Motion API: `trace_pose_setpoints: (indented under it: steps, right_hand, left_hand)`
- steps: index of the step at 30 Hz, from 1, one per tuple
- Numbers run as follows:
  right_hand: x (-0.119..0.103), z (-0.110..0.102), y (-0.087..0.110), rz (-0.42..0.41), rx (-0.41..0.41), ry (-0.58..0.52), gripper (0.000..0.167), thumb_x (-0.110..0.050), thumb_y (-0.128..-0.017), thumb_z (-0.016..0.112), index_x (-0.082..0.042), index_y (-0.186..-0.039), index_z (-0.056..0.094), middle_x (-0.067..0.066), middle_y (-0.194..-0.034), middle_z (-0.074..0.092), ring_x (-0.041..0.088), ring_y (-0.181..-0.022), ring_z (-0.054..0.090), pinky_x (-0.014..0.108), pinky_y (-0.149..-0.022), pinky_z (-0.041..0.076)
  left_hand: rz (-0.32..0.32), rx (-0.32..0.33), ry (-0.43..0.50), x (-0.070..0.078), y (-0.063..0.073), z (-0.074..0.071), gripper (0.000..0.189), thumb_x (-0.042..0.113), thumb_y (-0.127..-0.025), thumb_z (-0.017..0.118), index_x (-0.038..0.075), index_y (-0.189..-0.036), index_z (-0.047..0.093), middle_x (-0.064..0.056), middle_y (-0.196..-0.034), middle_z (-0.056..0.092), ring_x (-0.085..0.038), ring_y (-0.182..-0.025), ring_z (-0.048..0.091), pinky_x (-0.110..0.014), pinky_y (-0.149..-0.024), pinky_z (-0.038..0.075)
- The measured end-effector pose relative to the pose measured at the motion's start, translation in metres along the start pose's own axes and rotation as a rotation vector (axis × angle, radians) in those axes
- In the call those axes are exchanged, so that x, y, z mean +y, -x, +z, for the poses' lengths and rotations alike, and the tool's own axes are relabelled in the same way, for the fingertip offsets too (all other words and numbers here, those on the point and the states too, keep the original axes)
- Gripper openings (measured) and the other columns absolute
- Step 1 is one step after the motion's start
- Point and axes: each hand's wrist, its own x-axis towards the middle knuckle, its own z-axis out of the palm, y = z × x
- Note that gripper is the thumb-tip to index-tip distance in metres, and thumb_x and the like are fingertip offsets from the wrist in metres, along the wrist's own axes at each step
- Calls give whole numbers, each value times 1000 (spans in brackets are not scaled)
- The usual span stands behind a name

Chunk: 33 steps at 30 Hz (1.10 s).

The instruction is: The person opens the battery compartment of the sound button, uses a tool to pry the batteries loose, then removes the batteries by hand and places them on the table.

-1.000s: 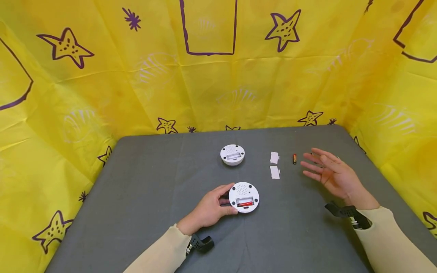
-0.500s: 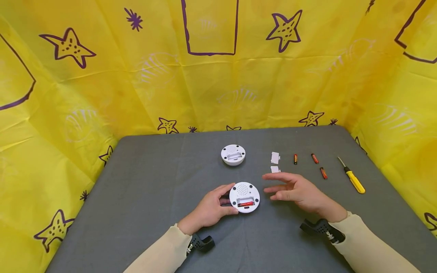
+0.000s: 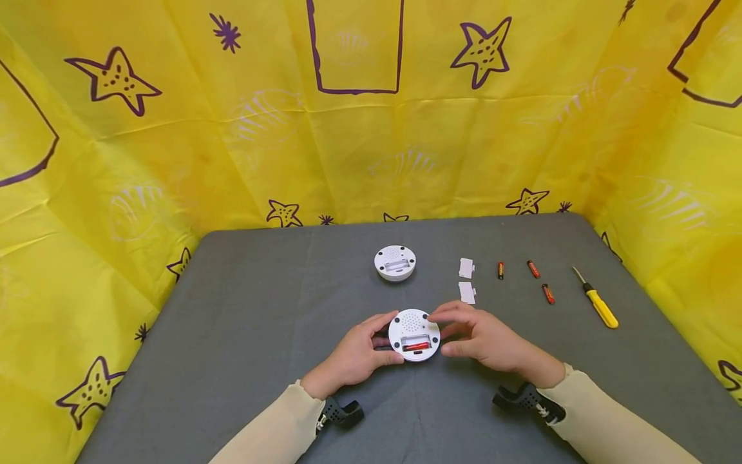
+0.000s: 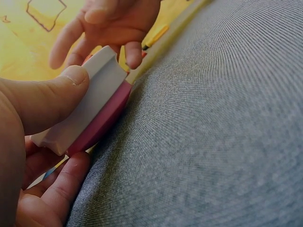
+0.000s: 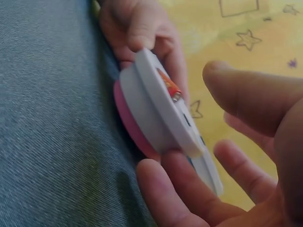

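A round white device [image 3: 411,322] with a speaker grille lies face up on the table, one red battery [image 3: 416,347] in its battery compartment. Its underside shows pink in both wrist views. My left hand [image 3: 355,351] grips it by the left edge, thumb on the rim in the left wrist view. At the opposite edge is my right hand [image 3: 493,338], fingers spread and loosely bent. In the right wrist view, fingertips of this hand [image 5: 236,189] come up to the device's rim; whether they press on it I cannot tell. That hand holds nothing.
A second white round device [image 3: 395,269] with a bare battery slot stands farther back. Right of it lie two white battery covers [image 3: 466,268], three loose red batteries [image 3: 548,294] and a yellow-handled screwdriver [image 3: 603,309]. A yellow patterned cloth [image 3: 348,154] walls the grey table [image 3: 261,309].
My right hand has moved left and down from near the loose batteries to the right edge of the device. The left hand keeps its grip in place.
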Motion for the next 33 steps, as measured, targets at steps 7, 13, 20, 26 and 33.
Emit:
trace_pose_setpoints:
  steps: [7, 13, 20, 26, 33]
  right_hand:
    - [0, 10, -4, 64, 55, 172, 40, -17, -86, 81, -12, -124, 70, 4, -125, 51, 25, -98, 60, 33, -78, 56]
    - [0, 19, -6, 32, 100, 252, 32, -19, -85, 81, -17, -117, 74, -1, -121, 50, 21, -94, 56, 30, -75, 54]
    - [4, 25, -7, 19, 125, 272, 26, -19, -87, 80, -17, -112, 76, 1, -120, 49, 17, -98, 57, 30, -79, 56]
    - [-5, 29, -7, 33, 136, 272, 24, -15, -86, 80, -13, -110, 77, 6, -121, 49, 20, -98, 59, 31, -80, 56]
    - [-1, 28, -7, 39, 143, 326, 16, -20, -87, 80, -23, -102, 79, 0, -120, 48, 11, -85, 59, 27, -75, 52]
  left_hand:
    - [-7, 2, -7, 3, 1, 0, 82, 6, -80, 85, 5, -150, 43, -6, -139, 52, -17, -108, 64, -28, -89, 52]
    - [-17, 4, -33, 10, 3, 0, 80, 2, -80, 83, 2, -149, 42, -8, -139, 52, -20, -108, 64, -31, -90, 52]
    - [-5, 3, -47, 29, 7, 1, 76, -1, -81, 81, -6, -147, 42, -16, -137, 52, -27, -108, 64, -38, -91, 52]
    - [12, 4, -49, 9, 3, 0, 79, 5, -81, 83, -1, -148, 43, -11, -139, 52, -20, -107, 64, -32, -89, 53]
    - [7, -5, -48, 3, 1, -1, 80, 13, -81, 85, 4, -149, 43, -7, -138, 52, -15, -107, 64, -27, -89, 52]
